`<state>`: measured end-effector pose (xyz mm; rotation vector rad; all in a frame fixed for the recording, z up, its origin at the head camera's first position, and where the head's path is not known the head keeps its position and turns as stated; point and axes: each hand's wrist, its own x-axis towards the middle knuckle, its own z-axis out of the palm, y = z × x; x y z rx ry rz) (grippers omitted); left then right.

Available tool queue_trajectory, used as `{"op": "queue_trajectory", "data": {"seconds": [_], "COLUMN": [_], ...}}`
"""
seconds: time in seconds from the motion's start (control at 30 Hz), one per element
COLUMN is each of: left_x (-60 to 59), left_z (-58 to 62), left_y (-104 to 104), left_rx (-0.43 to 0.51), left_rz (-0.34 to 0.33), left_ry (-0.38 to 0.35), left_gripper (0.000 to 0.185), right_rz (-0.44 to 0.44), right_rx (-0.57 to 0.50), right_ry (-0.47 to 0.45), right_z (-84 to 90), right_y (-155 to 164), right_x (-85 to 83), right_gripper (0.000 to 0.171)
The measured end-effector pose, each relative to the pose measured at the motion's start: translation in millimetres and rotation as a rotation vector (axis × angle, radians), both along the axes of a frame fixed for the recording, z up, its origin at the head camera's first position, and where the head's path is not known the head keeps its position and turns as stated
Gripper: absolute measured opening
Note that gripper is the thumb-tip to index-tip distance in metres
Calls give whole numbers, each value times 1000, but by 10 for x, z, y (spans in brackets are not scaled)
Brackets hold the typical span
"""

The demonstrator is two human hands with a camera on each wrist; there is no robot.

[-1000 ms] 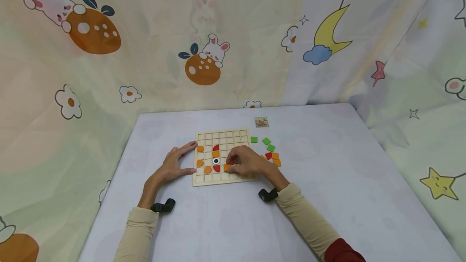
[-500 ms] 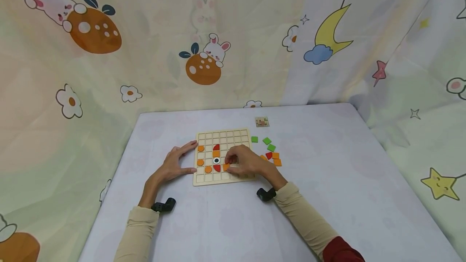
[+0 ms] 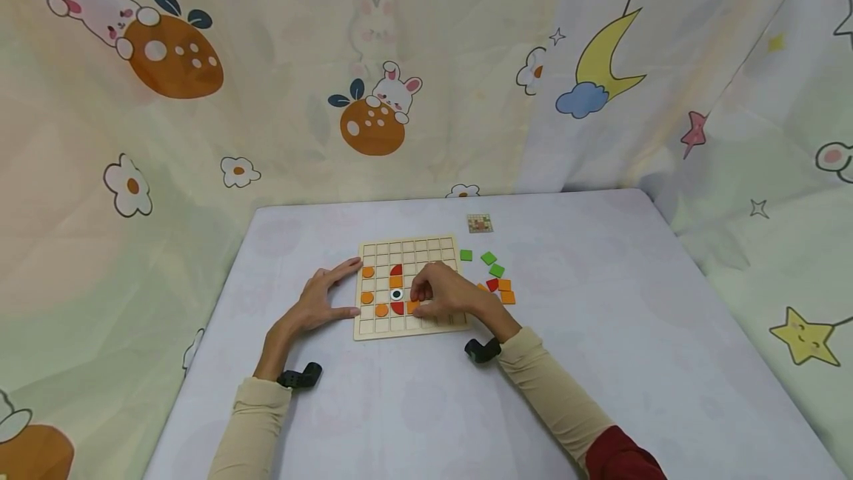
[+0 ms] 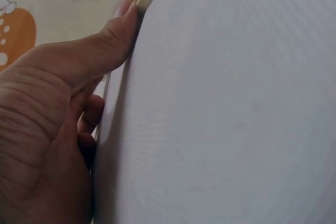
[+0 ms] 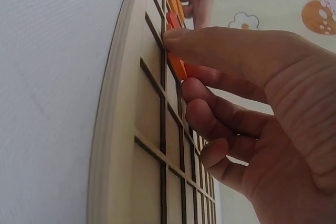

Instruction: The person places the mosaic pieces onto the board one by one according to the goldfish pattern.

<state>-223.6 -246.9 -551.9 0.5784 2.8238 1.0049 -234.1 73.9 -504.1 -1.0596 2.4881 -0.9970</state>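
A wooden grid board (image 3: 409,249) lies on the white table. My left hand (image 3: 317,301) rests at its left edge, thumb and index finger spread straight against the rim. Over the lower middle, my right hand (image 3: 448,292) pinches an orange square tile (image 5: 177,67) between thumb and index finger, down at the grid. This tile sits just right of a lower red quarter-round tile (image 3: 397,308). Above that red tile are a white eye tile (image 3: 396,294), another orange square (image 3: 396,282) and an upper red quarter-round (image 3: 396,270). Orange round tiles (image 3: 381,310) occupy cells further left.
Right of the board lie several loose tiles: green squares (image 3: 489,258), a red piece (image 3: 492,284) and orange squares (image 3: 508,298), partly behind my right hand. A small patterned card (image 3: 479,223) lies beyond the board's far right corner. Printed curtains hang behind the table.
My right hand has shifted slightly left with the orange square tile, bringing it closer to the lower red tile. My left hand stays at the board's edge.
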Motion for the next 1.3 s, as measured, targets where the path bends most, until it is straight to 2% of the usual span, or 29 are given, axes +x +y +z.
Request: {"op": "queue_trajectory", "data": {"seconds": [0.27,0.6,0.83,1.03,1.3], "left_x": [14,24,36,50,49], "left_z": [14,33,49,52,76], "left_y": [7,13,26,24,32], "left_rx": [-4,-11,-7,-12,-8], "left_rz": [-9,6,8,13,9], "left_ry": [38,-3,2,-10,-5], "left_gripper": [98,99,99,99,98], "right_rz": [-4,3,-18,-72,-176], "right_rx": [20,44,70,106,71], "right_ry": [-9,-11,42,81,74], "right_z": [28,62,63,92,114], "right_y": [-38,-54,-48,32,346], "right_x": [7,29,65,69,75], "right_gripper": [15,16,26,33,38]}}
